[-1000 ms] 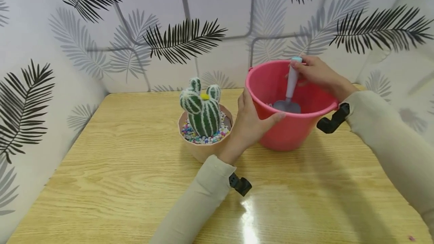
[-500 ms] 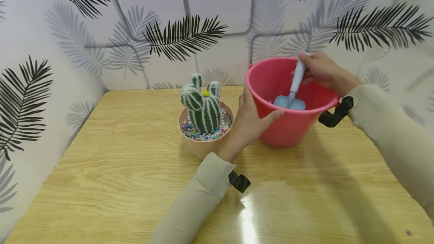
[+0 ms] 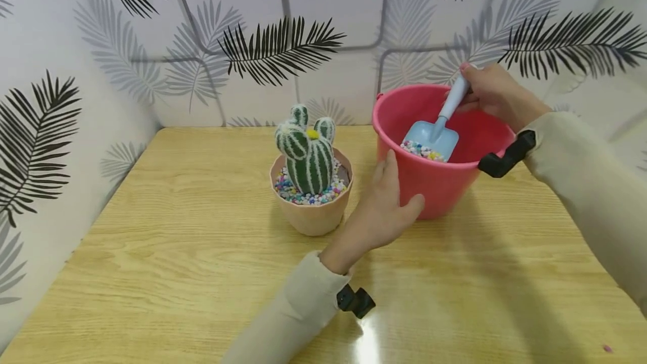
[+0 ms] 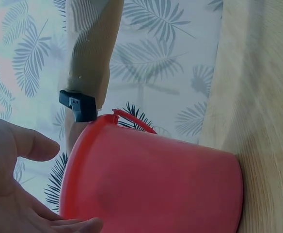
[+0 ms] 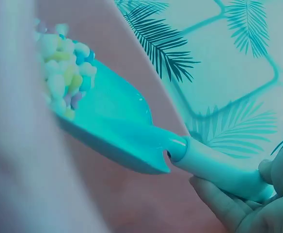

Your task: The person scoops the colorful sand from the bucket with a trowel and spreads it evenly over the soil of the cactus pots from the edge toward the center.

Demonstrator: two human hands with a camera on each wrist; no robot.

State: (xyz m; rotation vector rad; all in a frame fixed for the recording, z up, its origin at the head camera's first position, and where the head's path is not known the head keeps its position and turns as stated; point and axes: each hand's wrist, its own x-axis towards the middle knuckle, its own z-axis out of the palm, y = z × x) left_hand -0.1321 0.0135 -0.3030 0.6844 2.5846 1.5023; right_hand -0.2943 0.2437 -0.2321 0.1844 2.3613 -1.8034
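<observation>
My right hand (image 3: 497,91) grips the pale handle of a light blue hand trowel (image 3: 441,135) at its end. The trowel slants over the mouth of a red bucket (image 3: 424,184), its blade by the near rim. Small coloured pebbles (image 5: 66,73) lie heaped on the blade in the right wrist view. My left hand (image 3: 380,212) is beside the bucket's left front wall, fingers extended and thumb spread, holding nothing. In the left wrist view its fingertips (image 4: 86,226) overlap the bucket wall just below the rim.
Left of the bucket stands a peach pot (image 3: 313,219) with a white-striped green toy cactus (image 3: 309,170) on coloured pebbles. Both are on a wooden table (image 3: 177,240), backed by a leaf-patterned wall (image 3: 349,89). A tiny pink bit (image 3: 607,348) lies at the front right.
My right hand has raised and tilted the trowel, bringing its pebble-loaded blade up to the bucket's rim. My left hand has come off the rim and dropped slightly toward me.
</observation>
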